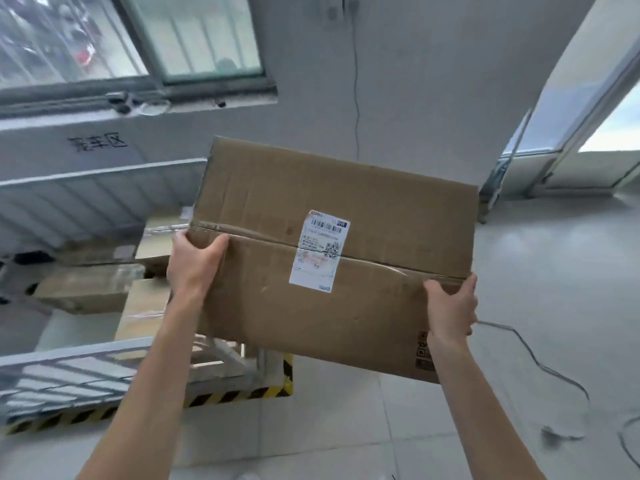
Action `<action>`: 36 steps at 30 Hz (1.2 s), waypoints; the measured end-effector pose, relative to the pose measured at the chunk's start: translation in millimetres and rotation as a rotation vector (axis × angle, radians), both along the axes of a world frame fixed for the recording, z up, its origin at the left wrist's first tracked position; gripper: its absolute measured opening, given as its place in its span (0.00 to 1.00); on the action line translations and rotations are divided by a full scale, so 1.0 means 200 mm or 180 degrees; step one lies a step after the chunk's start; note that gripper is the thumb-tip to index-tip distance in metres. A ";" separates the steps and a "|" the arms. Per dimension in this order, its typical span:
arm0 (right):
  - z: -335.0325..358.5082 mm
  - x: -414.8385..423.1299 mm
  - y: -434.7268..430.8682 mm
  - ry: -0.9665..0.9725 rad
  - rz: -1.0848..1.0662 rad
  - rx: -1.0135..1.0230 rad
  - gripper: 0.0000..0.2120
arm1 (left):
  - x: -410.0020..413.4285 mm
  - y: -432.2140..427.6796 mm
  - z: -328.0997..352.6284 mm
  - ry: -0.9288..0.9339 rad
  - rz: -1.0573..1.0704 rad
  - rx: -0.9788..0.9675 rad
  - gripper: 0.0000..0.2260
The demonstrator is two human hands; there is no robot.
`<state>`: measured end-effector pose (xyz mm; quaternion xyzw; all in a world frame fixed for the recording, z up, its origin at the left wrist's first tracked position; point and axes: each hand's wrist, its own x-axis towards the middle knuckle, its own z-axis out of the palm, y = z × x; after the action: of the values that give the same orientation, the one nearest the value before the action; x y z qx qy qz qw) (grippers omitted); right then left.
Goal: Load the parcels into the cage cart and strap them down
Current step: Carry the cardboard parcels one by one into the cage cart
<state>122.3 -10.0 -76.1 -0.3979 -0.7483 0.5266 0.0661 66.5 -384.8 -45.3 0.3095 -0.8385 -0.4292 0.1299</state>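
Note:
A large brown cardboard parcel (363,209) with a taped seam and a white shipping label is held up in the air in front of me. My left hand (194,261) grips its left edge at the seam, thumb on top. My right hand (452,306) grips its right edge near the seam. The parcel hangs tilted, just right of the grey cage cart (86,358), whose barred sides show at left. Inside the cart lie several cardboard parcels (86,292), some with clear tape.
Black-and-yellow hazard tape (221,398) marks the floor around the cart. A grey cable (540,362) trails across the pale floor at right. A white wall with a window stands behind, and a glass door frame (512,157) is at the right.

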 end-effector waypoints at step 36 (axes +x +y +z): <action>-0.31 -0.96 -4.25 0.0335 0.1768 -0.1257 0.44 | 0.17 -4.09 -0.02 0.0404 0.1690 -0.0011 0.24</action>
<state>-69.1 -860.9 -138.6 -0.1563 -0.7073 0.6790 -0.1196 101.0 -1202.5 -49.0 0.4907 -0.7190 -0.3972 0.2907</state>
